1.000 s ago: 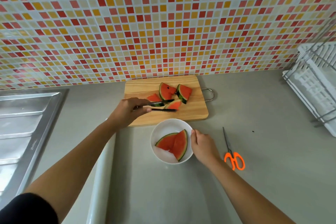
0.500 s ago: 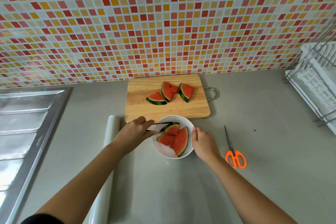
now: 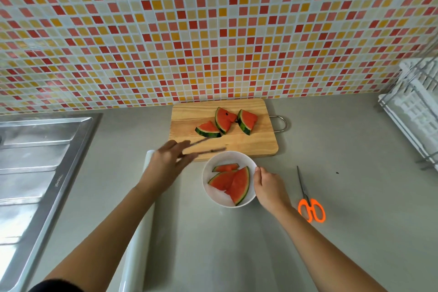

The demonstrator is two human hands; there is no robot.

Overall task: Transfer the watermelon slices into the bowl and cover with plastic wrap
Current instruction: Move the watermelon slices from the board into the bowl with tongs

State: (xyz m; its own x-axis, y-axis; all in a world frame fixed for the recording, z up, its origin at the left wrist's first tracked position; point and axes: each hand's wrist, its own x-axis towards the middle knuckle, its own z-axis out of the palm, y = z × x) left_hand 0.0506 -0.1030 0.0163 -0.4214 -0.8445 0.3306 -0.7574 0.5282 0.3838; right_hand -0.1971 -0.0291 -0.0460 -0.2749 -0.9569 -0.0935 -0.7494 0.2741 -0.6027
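Three red watermelon slices (image 3: 239,185) with thin green rind lie overlapped in the white bowl (image 3: 217,194), which sits on the grey counter (image 3: 343,232) just in front of the wooden cutting board (image 3: 189,116). Three more wedges (image 3: 224,120) rest on that board. The right hand (image 3: 270,187) grips the bowl's right rim. The left hand (image 3: 169,161), motion-blurred, holds dark tongs (image 3: 206,145) over the board's near edge. Its forearm crosses the plastic wrap roll (image 3: 139,239). Orange-handled scissors (image 3: 311,210) lie to the right.

Three red watermelon wedges (image 3: 239,186) with green rind lie flat and overlapping in my round white bowl (image 3: 214,198) on the bench (image 3: 237,256). Three more watermelon wedges (image 3: 224,120) lie close together on the wooden board (image 3: 256,144) just behind it. The plastic wrap roll (image 3: 139,256) lies left of the bowl.
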